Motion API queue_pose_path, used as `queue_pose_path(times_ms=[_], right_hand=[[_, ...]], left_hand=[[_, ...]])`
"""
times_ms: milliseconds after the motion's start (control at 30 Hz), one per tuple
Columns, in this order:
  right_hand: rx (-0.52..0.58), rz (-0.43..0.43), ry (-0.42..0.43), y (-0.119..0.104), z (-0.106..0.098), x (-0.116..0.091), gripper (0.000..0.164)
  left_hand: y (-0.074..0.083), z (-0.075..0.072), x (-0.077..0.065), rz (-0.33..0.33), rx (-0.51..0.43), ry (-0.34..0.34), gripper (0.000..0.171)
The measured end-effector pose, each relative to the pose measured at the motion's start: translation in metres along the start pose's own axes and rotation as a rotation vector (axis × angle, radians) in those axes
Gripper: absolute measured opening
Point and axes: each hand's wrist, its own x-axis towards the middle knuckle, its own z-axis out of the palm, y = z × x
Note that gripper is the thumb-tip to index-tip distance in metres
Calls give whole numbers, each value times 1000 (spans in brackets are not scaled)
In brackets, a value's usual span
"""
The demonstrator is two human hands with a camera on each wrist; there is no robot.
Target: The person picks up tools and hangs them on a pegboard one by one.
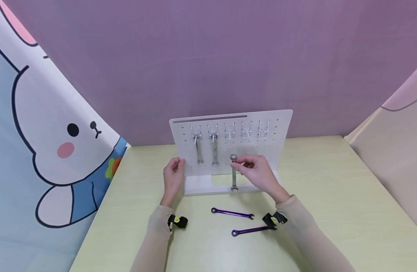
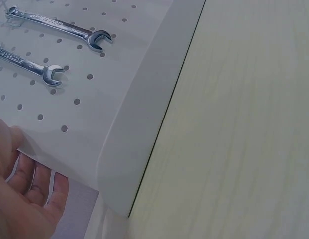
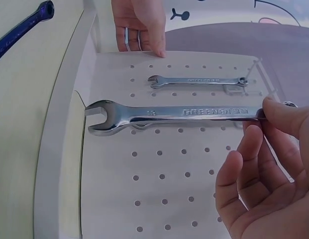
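Note:
My right hand [image 1: 257, 172] pinches a silver combination wrench [image 1: 233, 176] near its ring end, between thumb and fingers. The wrench hangs upright in front of a white pegboard [image 1: 225, 151], open jaw down; in the right wrist view, "GREENER" shows on its shank. My left hand [image 1: 173, 179] holds the board's left edge, thumb at the front and fingers behind. Two more silver wrenches, a left one [image 1: 199, 151] and a right one [image 1: 214, 151], hang by their ring ends from hooks on the board.
Three hooks to the right, one being the middle hook [image 1: 246, 132], carry nothing. Two purple wrenches, a farther one [image 1: 232, 213] and a nearer one [image 1: 250, 230], lie on the pale wooden table [image 1: 317, 181]. A purple cloth [image 1: 228, 68] rises behind the board.

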Motion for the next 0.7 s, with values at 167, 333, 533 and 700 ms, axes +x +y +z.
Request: queue_pose_path(times_ms=[167,333,533,700], right_hand=[[10,2,-5,-1,-2,2,16],[39,1,-16,-3,-4,5,17],[58,-5,-19,-7,-5,7,19],[72,0,-15,-9,-6,9,19]], left_hand=[[1,0,-1,-3,6,3,27],[3,-1,-2,-2,8,14,27],[6,-2,-4,-3,16,22,27],[8,-3,-5,0,13,28,26]])
